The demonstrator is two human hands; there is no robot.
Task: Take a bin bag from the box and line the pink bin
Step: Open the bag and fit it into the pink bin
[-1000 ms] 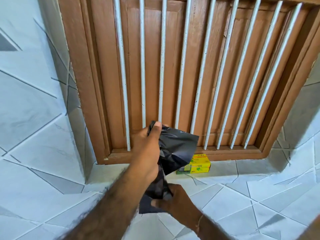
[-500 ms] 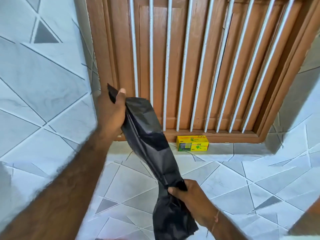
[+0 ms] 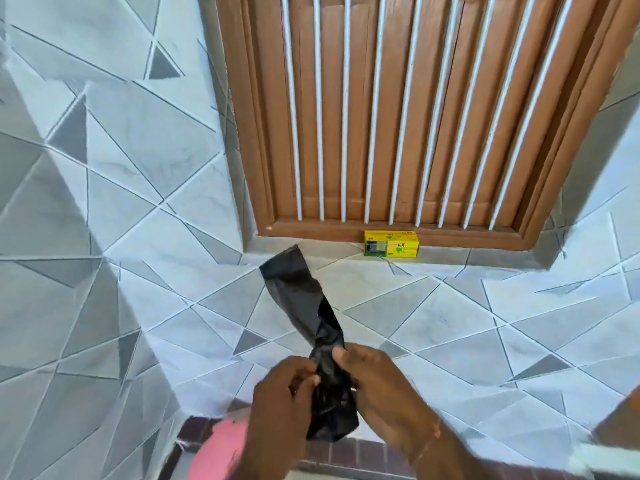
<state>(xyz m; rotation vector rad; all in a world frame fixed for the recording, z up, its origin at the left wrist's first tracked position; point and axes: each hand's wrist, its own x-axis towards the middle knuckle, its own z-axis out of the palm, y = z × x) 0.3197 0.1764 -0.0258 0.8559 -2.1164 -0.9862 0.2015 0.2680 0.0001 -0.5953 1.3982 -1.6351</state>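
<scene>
A black bin bag [image 3: 300, 292], still folded into a long strip, sticks up from between my hands. My left hand [image 3: 280, 400] and my right hand [image 3: 377, 389] both pinch the strip near its lower part, thumbs close together. The bag's bottom end hangs below my fingers. The yellow box of bin bags [image 3: 391, 243] lies on the tiled window ledge under the bars, beyond the bag's top end. The pink bin [image 3: 218, 448] shows only as a blurred pink edge at the bottom left, under my left forearm.
A brown wooden shuttered window [image 3: 415, 116] with white vertical bars fills the upper middle. Grey and white patterned tiles [image 3: 104, 202] cover the walls and ledge. A strip of dark brick-pattern floor [image 3: 346, 455] shows at the bottom.
My left hand let go of the bag's top end and came down beside my right hand. Both now grip the strip low down. The view tilted downward, and the pink bin came into sight.
</scene>
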